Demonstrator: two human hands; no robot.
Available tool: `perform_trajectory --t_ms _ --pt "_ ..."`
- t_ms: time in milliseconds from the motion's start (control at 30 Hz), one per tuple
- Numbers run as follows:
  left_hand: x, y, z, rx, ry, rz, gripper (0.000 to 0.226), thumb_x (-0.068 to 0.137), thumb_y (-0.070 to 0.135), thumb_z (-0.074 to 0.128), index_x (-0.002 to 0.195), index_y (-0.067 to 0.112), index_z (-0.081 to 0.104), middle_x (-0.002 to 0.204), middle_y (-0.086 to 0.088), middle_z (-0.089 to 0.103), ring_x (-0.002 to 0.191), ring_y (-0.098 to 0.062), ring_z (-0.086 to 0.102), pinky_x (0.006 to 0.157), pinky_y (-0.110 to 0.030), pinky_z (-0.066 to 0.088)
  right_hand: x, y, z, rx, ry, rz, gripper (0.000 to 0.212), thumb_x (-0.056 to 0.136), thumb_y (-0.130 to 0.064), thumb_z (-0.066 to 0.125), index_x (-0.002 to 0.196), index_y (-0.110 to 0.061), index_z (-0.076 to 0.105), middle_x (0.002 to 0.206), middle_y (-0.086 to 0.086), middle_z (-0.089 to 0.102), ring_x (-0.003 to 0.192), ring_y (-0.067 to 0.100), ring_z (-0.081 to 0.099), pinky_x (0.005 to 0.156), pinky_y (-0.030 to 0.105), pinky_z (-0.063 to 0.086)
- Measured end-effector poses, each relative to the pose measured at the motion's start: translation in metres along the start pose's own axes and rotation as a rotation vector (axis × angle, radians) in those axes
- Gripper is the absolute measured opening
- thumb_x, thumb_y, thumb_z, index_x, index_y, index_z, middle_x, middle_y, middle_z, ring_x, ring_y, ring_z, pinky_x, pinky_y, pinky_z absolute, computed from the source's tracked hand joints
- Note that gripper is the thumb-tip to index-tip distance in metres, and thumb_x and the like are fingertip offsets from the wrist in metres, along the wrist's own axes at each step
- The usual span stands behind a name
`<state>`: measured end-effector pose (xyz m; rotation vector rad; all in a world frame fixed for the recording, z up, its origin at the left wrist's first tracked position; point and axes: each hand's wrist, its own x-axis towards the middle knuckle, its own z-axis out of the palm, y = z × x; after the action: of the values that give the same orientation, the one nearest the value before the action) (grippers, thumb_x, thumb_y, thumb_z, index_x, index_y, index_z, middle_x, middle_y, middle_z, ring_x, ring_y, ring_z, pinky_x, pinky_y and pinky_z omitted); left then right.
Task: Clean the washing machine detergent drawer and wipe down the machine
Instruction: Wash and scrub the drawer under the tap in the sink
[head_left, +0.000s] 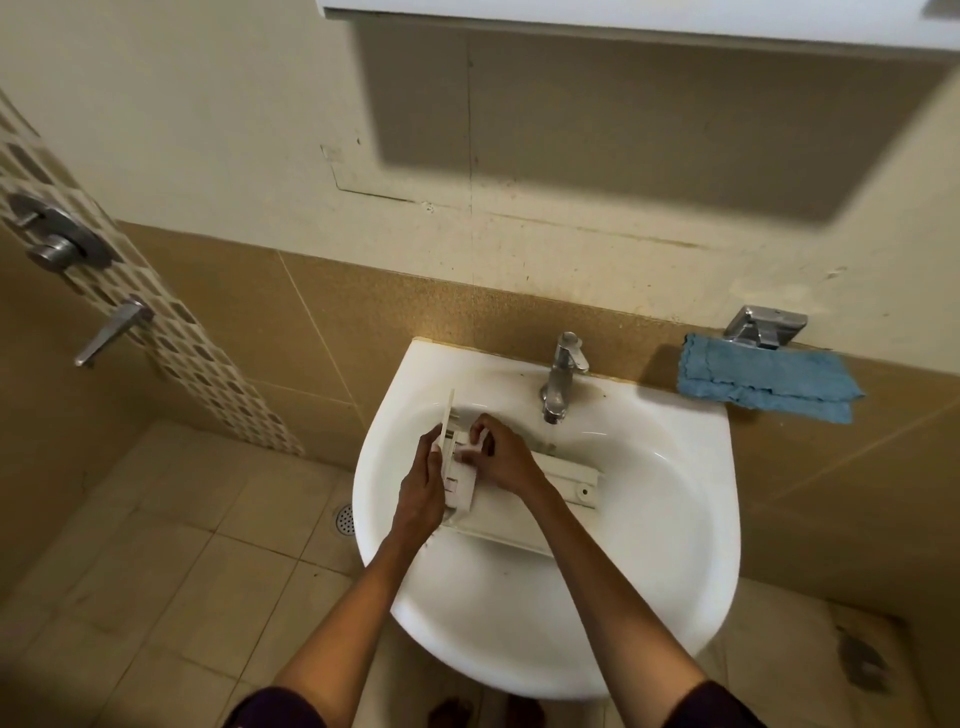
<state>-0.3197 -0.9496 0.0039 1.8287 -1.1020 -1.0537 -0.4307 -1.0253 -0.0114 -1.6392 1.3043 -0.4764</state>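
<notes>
A long white detergent drawer (563, 475) lies across the white sink (649, 571), its front panel at the left. My left hand (423, 486) grips the front-panel end. My right hand (501, 452) has its fingers curled onto a small white part inside the drawer, just behind the panel; what that part is I cannot tell. A thin stream of water falls from the chrome tap (562, 376) to the drawer's far edge.
A folded blue cloth (763, 382) lies on a chrome holder (763, 325) on the wall right of the sink. Shower valve handles (62, 244) stick out from the tiled wall at left. A round floor drain (344, 517) sits left of the sink. A white cabinet (623, 21) hangs overhead.
</notes>
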Motion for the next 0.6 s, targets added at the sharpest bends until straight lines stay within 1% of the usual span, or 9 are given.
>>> perform_trajectory --t_ms 67,133,233,300,367,433,500,533,600 --pt "-0.001 -0.001 0.000 0.002 0.010 0.015 0.039 0.102 0.029 0.020 0.139 0.027 0.034 0.115 -0.002 0.061 0.088 -0.014 0.057 0.060 -0.005 0.041 -0.004 0.001 0.002 -0.098 -0.118 0.018 0.056 0.066 -0.026 0.082 0.093 -0.016 0.034 0.079 -0.004 0.049 0.065 0.011 0.043 0.053 0.020 0.033" --pt "0.000 -0.001 0.001 -0.001 0.014 0.010 0.039 0.102 0.031 0.020 0.139 0.028 0.034 0.106 -0.002 0.062 0.085 -0.017 0.058 0.057 -0.006 0.041 -0.004 0.003 0.003 -0.046 -0.080 0.016 0.052 0.065 -0.022 0.083 0.086 -0.019 0.035 0.073 -0.005 0.049 0.060 0.008 0.043 0.050 0.018 0.032" --pt "-0.001 0.001 0.001 0.027 0.010 -0.002 0.041 0.102 0.033 0.019 0.141 0.030 0.032 0.115 0.000 0.060 0.095 -0.017 0.055 0.077 -0.022 0.037 -0.001 0.012 -0.001 0.335 0.187 0.106 0.032 0.083 -0.008 0.068 0.072 -0.019 0.039 0.054 -0.002 0.049 0.038 0.003 0.043 0.040 0.016 0.036" --pt "-0.001 -0.001 0.001 0.033 0.006 0.012 0.042 0.102 0.032 0.019 0.141 0.028 0.032 0.124 -0.001 0.058 0.105 -0.020 0.055 0.083 -0.023 0.035 0.002 0.018 -0.006 0.520 0.229 0.238 0.024 0.089 -0.002 0.057 0.076 -0.014 0.041 0.047 0.003 0.051 0.030 0.006 0.044 0.035 0.016 0.038" --pt "0.000 -0.003 0.001 0.034 0.007 0.020 0.042 0.102 0.031 0.019 0.141 0.027 0.032 0.128 -0.001 0.057 0.112 -0.020 0.054 0.085 -0.022 0.035 0.002 0.020 -0.010 0.704 0.208 0.378 0.018 0.093 0.001 0.049 0.080 -0.011 0.045 0.053 0.008 0.054 0.034 0.008 0.050 0.039 0.020 0.046" --pt "0.000 -0.003 0.001 0.025 0.013 0.024 0.041 0.102 0.031 0.020 0.141 0.028 0.033 0.125 0.000 0.058 0.107 -0.017 0.055 0.084 -0.022 0.034 -0.001 0.023 -0.016 1.104 0.220 0.502 0.020 0.097 0.000 0.041 0.082 -0.007 0.051 0.061 0.012 0.057 0.050 0.015 0.058 0.044 0.023 0.052" --pt "0.000 -0.002 0.000 0.008 0.014 0.026 0.041 0.102 0.031 0.020 0.140 0.029 0.034 0.121 0.004 0.057 0.103 -0.013 0.052 0.083 -0.020 0.034 -0.004 0.030 -0.024 1.495 0.275 0.555 0.028 0.100 -0.005 0.034 0.082 -0.001 0.055 0.069 0.016 0.058 0.069 0.023 0.056 0.046 0.027 0.054" --pt "-0.001 -0.001 0.000 -0.004 0.015 0.027 0.041 0.102 0.031 0.019 0.140 0.028 0.034 0.119 0.007 0.056 0.101 -0.010 0.050 0.080 -0.017 0.035 -0.004 0.033 -0.028 1.618 0.316 0.562 0.031 0.100 -0.006 0.032 0.081 0.001 0.056 0.070 0.016 0.058 0.072 0.023 0.054 0.046 0.028 0.055" --pt "-0.003 0.000 0.000 -0.024 0.022 0.037 0.041 0.102 0.029 0.020 0.140 0.027 0.035 0.116 0.011 0.052 0.100 -0.005 0.047 0.067 -0.003 0.035 -0.002 0.036 -0.036 1.722 0.403 0.585 0.031 0.098 -0.001 0.030 0.078 0.002 0.054 0.069 0.016 0.056 0.070 0.022 0.051 0.045 0.025 0.054"
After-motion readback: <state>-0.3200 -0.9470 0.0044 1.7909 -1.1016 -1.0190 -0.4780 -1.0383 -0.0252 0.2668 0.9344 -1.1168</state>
